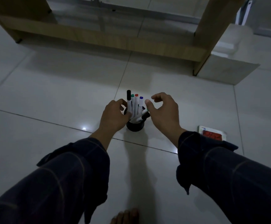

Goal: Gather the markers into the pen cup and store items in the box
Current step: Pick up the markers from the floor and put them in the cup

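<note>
A black pen cup stands on the tiled floor in the middle of the view. Several white markers with black, green, red and blue caps stick up out of it, and a few lean to the right over the rim. My left hand is against the cup's left side, its fingers curled at the black-capped marker; whether it grips the marker or the cup is unclear. My right hand hovers just right of the markers, fingers curved and apart, holding nothing.
A small flat box with a red face lies on the floor to the right, behind my right sleeve. A wooden furniture frame spans the back. A pale block sits at its right end. My bare foot shows at the bottom.
</note>
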